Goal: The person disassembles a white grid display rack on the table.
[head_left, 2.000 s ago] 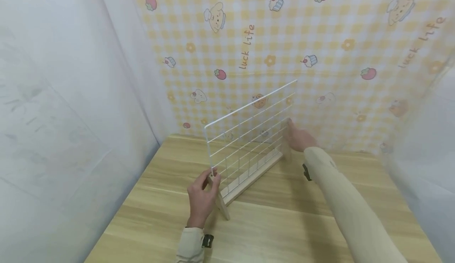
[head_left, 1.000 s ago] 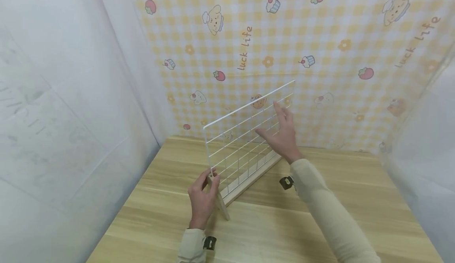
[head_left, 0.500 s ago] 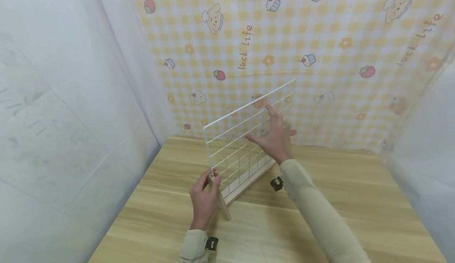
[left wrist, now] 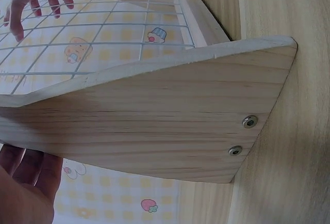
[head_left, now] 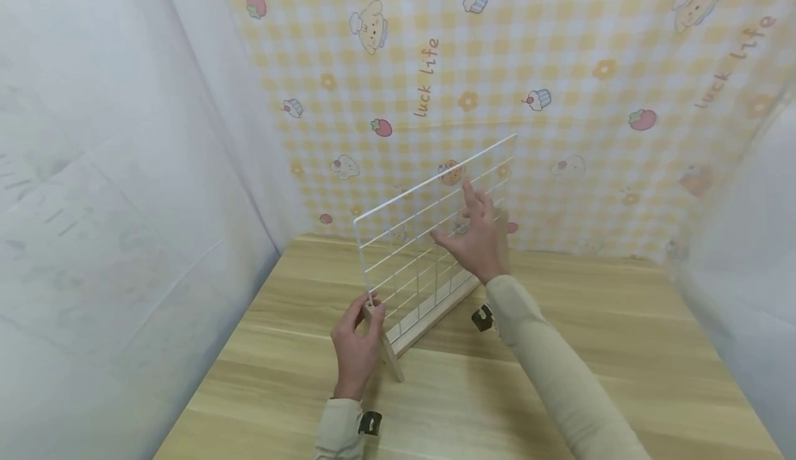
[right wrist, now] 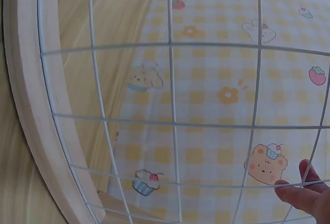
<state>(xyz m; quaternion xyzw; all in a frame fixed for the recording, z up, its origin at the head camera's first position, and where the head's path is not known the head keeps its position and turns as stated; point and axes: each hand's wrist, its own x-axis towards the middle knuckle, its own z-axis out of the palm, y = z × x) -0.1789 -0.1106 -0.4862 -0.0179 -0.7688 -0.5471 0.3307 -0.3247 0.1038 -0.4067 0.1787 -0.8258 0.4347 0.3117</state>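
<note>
A white wire grid [head_left: 435, 177] stands upright in a wooden frame. A pale wooden base bar [head_left: 430, 322] runs along its foot, with a side panel [head_left: 392, 360] at the near end and another panel [head_left: 503, 242] at the far end. My left hand [head_left: 357, 349] grips the near panel by its upper part, thumb on one side and fingers on the other. Two metal bolts [left wrist: 250, 122] show low on that panel in the left wrist view. My right hand [head_left: 477, 239] is spread in front of the grid, its fingertips [right wrist: 282, 184] right at the wires.
The rack stands on a wood-grain table [head_left: 560, 363]. Behind it hangs a yellow checked cloth [head_left: 578, 52] with cartoon prints. White sheets [head_left: 112, 170] enclose the left side, and another white sheet [head_left: 752, 253] hangs at the right.
My right hand has left the far side panel and moved left, in front of the wires; over the last half second it barely moves. My left hand keeps its grip on the near panel.
</note>
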